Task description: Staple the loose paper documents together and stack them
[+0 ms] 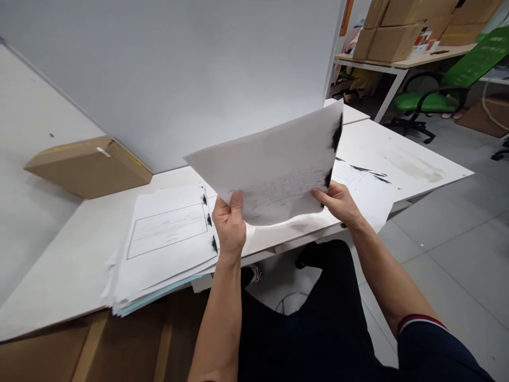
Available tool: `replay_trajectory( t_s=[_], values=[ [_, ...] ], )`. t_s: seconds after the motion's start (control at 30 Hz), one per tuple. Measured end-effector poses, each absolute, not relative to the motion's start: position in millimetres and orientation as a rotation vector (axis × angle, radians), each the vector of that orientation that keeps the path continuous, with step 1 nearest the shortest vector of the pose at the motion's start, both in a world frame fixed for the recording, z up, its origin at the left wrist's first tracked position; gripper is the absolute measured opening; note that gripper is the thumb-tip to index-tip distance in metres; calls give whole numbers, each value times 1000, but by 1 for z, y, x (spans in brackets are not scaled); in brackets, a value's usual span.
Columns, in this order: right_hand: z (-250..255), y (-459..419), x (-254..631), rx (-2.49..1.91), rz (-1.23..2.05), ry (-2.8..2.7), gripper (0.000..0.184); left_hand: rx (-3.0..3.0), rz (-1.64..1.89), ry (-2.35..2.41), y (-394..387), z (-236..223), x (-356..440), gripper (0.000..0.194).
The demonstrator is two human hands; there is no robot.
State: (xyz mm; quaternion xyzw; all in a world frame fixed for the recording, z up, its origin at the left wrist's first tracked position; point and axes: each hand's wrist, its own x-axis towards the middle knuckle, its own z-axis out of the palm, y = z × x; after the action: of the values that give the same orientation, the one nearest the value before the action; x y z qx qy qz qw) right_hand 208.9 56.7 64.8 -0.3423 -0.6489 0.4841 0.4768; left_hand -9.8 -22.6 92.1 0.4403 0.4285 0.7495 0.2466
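Observation:
A sheet of paper [274,154], printed faintly in its lower part and blotched black along its right edge, is held up tilted above the table. My left hand [230,225] pinches its lower left corner, thumb on top. At the lower right edge, my right hand [338,201] grips the same sheet between thumb and fingers. Whether it is one sheet or more I cannot tell. Left of my left hand lies a stack of papers [169,239], its top page showing a printed frame and black marks. More printed paper [368,193] lies beyond my right hand, overhanging the front edge.
The white table [413,154] runs along a tall pale panel [199,69]. A cardboard box [91,167] leans at the back left. Brown cartons [393,42] sit on another desk at the far right, near a green office chair [441,95]. My legs are under the table's front edge.

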Motion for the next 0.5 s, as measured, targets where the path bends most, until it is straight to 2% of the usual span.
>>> replay_trajectory(
  t_s=[0.17, 0.3, 0.37, 0.5],
  values=[
    [76, 35, 232, -1131, 1112, -1625, 28, 1069, 1817, 1236, -38, 82, -11, 37],
    [44, 14, 254, -1411, 1394, -1602, 32, 905, 1358, 1392, -57, 39, -15, 55],
    [23, 1, 263, -1483, 1553, -1572, 32, 924, 1258, 1592, -65, 20, -15, 66],
    [-4, -24, 274, -1500, 1763, -1398, 33, 1165, 1242, 1954, -63, 4, -15, 62]
  ],
)
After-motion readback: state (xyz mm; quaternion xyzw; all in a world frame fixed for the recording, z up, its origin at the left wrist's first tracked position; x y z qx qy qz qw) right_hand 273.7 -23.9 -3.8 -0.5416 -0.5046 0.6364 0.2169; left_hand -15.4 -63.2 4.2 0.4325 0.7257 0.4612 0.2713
